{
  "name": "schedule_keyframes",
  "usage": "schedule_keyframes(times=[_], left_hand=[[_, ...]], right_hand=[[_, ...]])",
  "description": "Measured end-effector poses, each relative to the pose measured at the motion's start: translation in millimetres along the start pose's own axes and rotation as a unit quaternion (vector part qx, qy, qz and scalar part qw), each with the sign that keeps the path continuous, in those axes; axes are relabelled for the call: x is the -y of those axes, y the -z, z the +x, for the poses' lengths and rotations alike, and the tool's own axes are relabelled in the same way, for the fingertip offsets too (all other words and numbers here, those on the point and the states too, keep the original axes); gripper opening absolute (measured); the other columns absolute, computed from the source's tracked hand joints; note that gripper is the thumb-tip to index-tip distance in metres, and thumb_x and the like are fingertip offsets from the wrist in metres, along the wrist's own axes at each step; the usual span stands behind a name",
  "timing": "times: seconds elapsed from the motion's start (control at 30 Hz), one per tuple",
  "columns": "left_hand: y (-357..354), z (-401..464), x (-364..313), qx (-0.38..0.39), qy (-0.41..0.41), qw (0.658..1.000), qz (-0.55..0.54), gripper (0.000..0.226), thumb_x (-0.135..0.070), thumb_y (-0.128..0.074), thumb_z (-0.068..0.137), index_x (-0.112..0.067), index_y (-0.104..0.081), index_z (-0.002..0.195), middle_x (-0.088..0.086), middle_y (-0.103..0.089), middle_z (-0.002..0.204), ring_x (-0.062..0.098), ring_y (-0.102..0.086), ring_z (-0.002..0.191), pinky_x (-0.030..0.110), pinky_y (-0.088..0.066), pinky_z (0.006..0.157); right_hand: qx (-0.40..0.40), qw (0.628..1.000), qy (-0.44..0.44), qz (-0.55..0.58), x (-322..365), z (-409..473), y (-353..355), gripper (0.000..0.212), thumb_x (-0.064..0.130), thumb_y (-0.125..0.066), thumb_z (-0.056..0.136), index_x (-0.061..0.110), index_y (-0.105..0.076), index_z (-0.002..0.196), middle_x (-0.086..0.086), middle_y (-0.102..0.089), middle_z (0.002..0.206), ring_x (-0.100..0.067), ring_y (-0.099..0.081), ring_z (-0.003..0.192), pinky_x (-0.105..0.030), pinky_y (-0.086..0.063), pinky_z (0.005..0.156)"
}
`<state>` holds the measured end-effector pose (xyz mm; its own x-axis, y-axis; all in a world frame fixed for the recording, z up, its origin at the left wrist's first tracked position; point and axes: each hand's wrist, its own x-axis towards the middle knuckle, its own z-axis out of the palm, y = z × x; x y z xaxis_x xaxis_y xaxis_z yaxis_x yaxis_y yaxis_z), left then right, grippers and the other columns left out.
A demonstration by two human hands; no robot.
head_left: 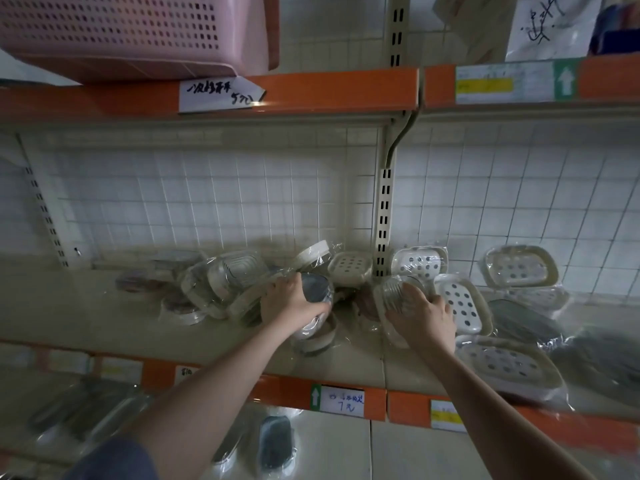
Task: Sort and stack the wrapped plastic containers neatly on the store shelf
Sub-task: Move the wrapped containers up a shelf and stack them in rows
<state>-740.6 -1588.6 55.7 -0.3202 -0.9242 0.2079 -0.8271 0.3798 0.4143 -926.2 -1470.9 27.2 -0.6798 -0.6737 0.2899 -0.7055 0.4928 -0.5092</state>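
Wrapped plastic containers lie scattered on the middle shelf. My left hand grips a wrapped grey-lidded container at the centre of the pile. My right hand holds a wrapped clear ribbed container with a cream rim, standing on edge just right of the upright post. A heap of clear ribbed containers leans left of my left hand. White holed soap dishes lean at the right of my right hand.
More holed dishes and dark flat packs crowd the right side of the shelf. Above, a pink perforated basket sits on the orange-edged upper shelf. The lower shelf holds wrapped items. A slotted post divides the bays.
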Motion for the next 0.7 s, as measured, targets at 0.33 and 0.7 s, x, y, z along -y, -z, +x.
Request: schedule_keyframes(times=[0.33, 0.7], left_hand=[[25.3, -56.5, 4.9, -0.062, -0.005, 0.997, 0.039, 0.083, -0.067, -0.063, 0.067, -0.025, -0.042, 0.136, 0.005, -0.05, 0.133, 0.026, -0.048, 0.121, 0.035, -0.043, 0.093], [40.0, -115.5, 29.8, -0.018, -0.012, 1.0, -0.017, 0.087, -0.055, -0.068, 0.075, -0.022, -0.028, 0.146, 0.006, -0.039, 0.144, 0.026, -0.041, 0.129, 0.035, -0.039, 0.103]], right_hand=[[-0.006, 0.999, 0.053, -0.006, -4.8, -30.2, 22.0, 0.057, 0.057, -0.058, 0.079, 0.04, -0.042, 0.131, -0.017, -0.04, 0.133, -0.035, -0.041, 0.119, -0.045, -0.038, 0.101], [0.022, 0.999, 0.043, -0.016, 8.4, -92.4, 40.8, 0.063, 0.058, -0.058, 0.079, 0.035, -0.04, 0.135, -0.016, -0.042, 0.132, -0.034, -0.038, 0.123, -0.044, -0.032, 0.106]])
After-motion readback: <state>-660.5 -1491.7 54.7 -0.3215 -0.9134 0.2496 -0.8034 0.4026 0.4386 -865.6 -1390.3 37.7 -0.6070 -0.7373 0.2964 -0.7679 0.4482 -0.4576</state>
